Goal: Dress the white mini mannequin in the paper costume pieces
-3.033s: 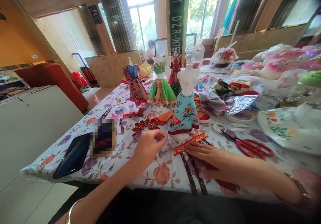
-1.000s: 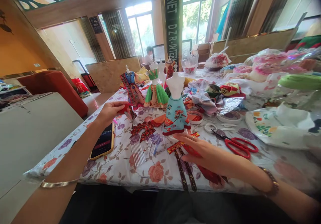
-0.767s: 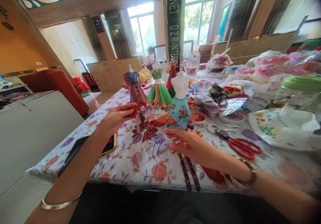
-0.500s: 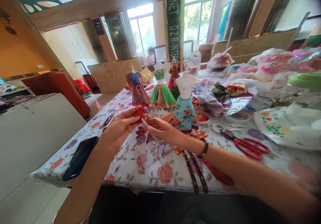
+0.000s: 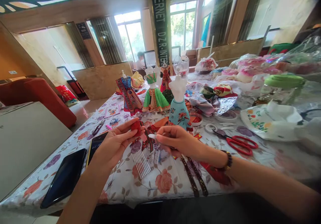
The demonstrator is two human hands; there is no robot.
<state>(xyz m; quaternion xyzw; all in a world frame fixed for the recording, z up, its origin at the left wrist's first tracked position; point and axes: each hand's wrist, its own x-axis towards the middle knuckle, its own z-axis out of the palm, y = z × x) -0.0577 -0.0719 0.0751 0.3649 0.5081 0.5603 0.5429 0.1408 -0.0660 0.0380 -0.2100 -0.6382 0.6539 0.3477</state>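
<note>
My left hand point(image 5: 114, 145) pinches a small piece of red fabric point(image 5: 135, 127) between thumb and fingers. A little to its right, my right hand point(image 5: 175, 139) has its fingers closed on a small white strip point(image 5: 152, 136). Strip and fabric are apart. Beneath my hands lie patterned ribbon scraps point(image 5: 147, 142), rows of white beads point(image 5: 141, 163) and dark ribbons point(image 5: 190, 175). Just beyond stands a small white dress form point(image 5: 179, 88) in a light blue floral skirt point(image 5: 179, 113). The fingertips of my right hand are partly hidden.
Behind are dressed mini forms, one in a green skirt point(image 5: 155, 100), one in a blue-and-red dress point(image 5: 129, 93). Red-handled scissors point(image 5: 242, 143) and a white tape roll point(image 5: 211, 128) lie right. A black phone point(image 5: 64, 177) sits near the left edge. Fabrics and plastic bags point(image 5: 271, 117) crowd the right.
My right hand has drawn away from the red fabric, rightward, with the white strip in its fingers. The view has turned to the right; a second phone now shows by my left hand.
</note>
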